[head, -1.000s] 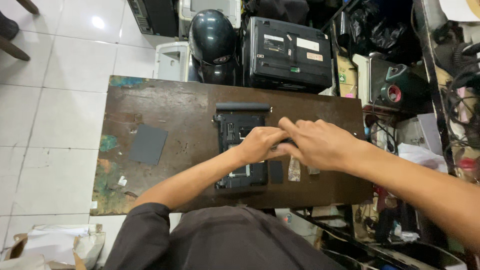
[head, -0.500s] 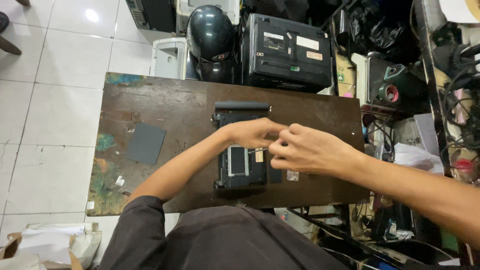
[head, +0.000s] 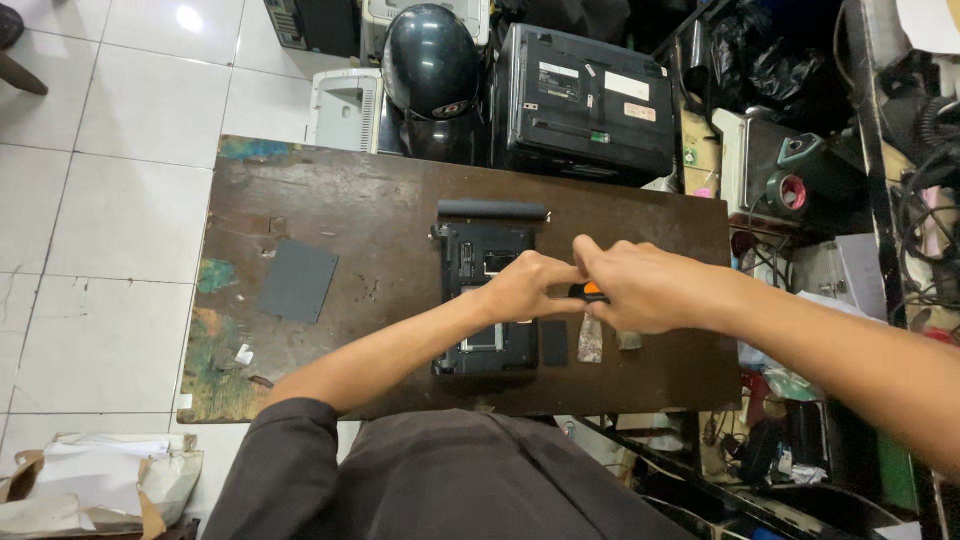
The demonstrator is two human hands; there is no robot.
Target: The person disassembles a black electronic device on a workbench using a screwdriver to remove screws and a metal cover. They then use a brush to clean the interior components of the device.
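While the small laptop (head: 485, 300) lies bottom-up with covers off beside it, both hands, left (head: 525, 285) and right (head: 640, 285), pinch what's probably an orange-handled screwdriver (head: 592, 292); more disassembly seems left.

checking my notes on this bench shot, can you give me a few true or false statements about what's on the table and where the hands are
1. Both hands meet over the small black laptop lying bottom side up on the wooden table. True.
2. The right hand holds a tool with an orange handle. True; only a little of the handle shows.
3. The flat dark grey panel lies to the right of the laptop. False; it lies to its left, apart from it.
4. A red helmet stands beyond the table. False; the helmet there is black.
5. The left hand rests on the laptop. True.
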